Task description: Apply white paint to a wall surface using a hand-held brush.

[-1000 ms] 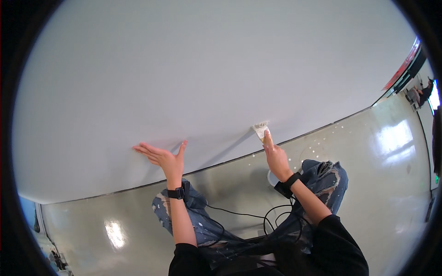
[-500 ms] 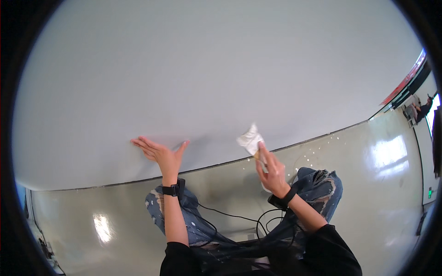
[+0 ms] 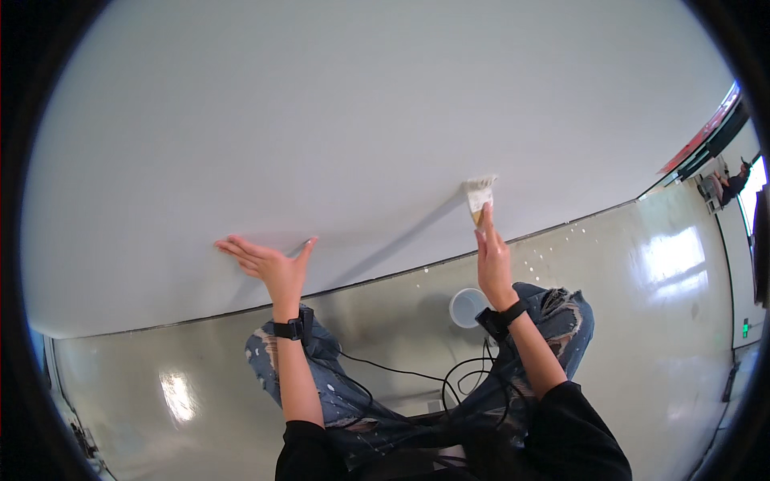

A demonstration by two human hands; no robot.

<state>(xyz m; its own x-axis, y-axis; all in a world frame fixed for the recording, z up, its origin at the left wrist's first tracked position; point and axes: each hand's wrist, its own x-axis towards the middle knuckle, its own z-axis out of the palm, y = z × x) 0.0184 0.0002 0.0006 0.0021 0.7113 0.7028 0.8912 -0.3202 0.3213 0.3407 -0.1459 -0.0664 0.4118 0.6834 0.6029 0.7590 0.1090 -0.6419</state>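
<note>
Brush (image 3: 480, 194) shifted up and right along wall (image 3: 361, 120) since the previous frame

Brush: located low on the wall, right of centre, just above the base seam. Bristles are fanned out against the wall surface. The head is whitish with a yellowish part near the grip; any marking on it is too small to read. A long shadow runs from the head down and left.

Right hand (image 3: 493, 260): closed around the brush handle, index finger extended along it, thumb at the side.

Left hand (image 3: 277, 268): position nearly unchanged. Open and holding nothing; fingers straight and together, thumb spread wide. It is set at the wall, well apart from the brush; exact contact of the palm cannot be told.

Bucket (image 3: 468, 308): white, round, open at the top, standing on the floor (image 3: 626, 337) just beside the right wrist. It was mostly hidden by the right hand in the previous frame. The interior is pale; contents cannot be told.

Surroundings: white spots mark the floor near the bucket. Black cables (image 3: 401, 369) loop between the legs. At the right rim, a green sign (image 3: 745, 327) is too small to read; a seated person (image 3: 733, 186) is above it.
</note>
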